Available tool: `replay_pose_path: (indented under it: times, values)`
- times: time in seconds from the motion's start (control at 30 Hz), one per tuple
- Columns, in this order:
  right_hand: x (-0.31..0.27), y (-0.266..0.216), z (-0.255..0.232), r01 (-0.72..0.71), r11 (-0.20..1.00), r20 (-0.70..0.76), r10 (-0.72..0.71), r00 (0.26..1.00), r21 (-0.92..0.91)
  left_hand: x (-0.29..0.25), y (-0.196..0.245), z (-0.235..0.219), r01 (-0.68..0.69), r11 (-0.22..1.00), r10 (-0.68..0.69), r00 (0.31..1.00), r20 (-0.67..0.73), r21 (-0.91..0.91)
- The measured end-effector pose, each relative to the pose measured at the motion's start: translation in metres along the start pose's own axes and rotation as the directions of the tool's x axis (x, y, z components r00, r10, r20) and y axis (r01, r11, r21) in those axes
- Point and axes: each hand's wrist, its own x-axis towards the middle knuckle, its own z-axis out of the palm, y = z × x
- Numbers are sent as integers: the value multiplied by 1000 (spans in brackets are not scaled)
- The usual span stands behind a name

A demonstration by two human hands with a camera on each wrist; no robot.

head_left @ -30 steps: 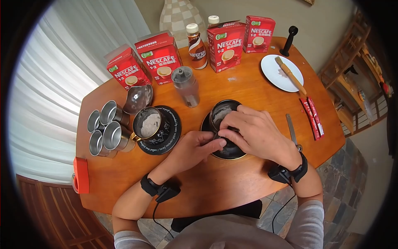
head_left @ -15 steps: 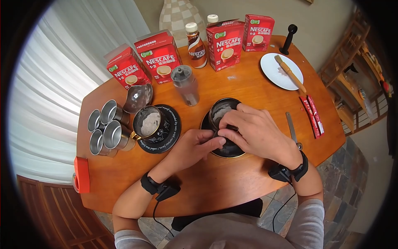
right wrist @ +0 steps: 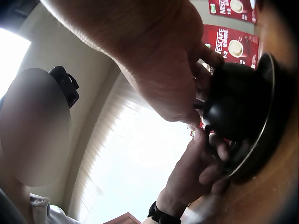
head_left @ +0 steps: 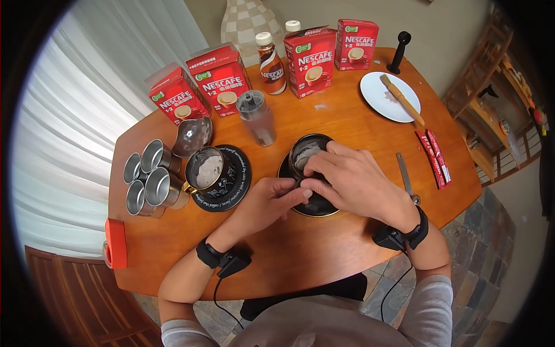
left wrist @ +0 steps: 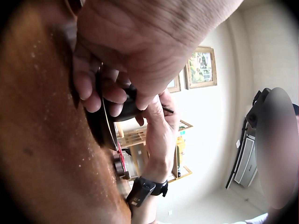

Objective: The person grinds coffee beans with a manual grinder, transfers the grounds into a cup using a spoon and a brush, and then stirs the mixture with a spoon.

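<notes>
A black cup (head_left: 302, 152) with grey powder inside stands on a black, gold-rimmed saucer (head_left: 315, 205). My left hand (head_left: 272, 202) is at the cup's near side. In the right wrist view, its thumb and fingers pinch the handle (right wrist: 210, 136). My right hand (head_left: 355, 180) grips the cup's rim, fingertips curled over the edge and thumb outside, close to the left thumb. Both hands hide part of the cup. To the left, a second black cup (head_left: 206, 169), also holding greyish powder, sits on a lettered black coaster (head_left: 237, 194).
Several metal cups (head_left: 159, 186) and a shiny bowl (head_left: 192, 137) stand left. A clear grinder-like container (head_left: 256, 118), coffee boxes (head_left: 310, 62) and a bottle (head_left: 270, 65) line the back. Right are a white plate (head_left: 376, 101) with a brush (head_left: 402, 99), red sachets (head_left: 433, 159) and a measuring spoon (head_left: 406, 176).
The right hand's fingers have shifted slightly at the rim, and more of the cup's powdery inside shows. The left hand keeps its place. The head view has moved a little.
</notes>
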Motion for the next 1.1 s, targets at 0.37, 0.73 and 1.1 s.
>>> replay_pose_path:
  times: [0.37, 0.73, 1.1]
  values:
    - [3, 13, 11, 2, 986, -176, 28, 984, 167, -2, 8, 0, 14, 1000, -14, 1000, -1, -7]
    - [5, 7, -5, -74, 986, -99, 89, 991, 146, -3, 9, 0, 18, 1000, -18, 1000, -2, -3]
    - [5, 12, 0, -47, 995, -139, 59, 989, 90, -2, 8, -1, 20, 1000, -20, 1000, 11, 9]
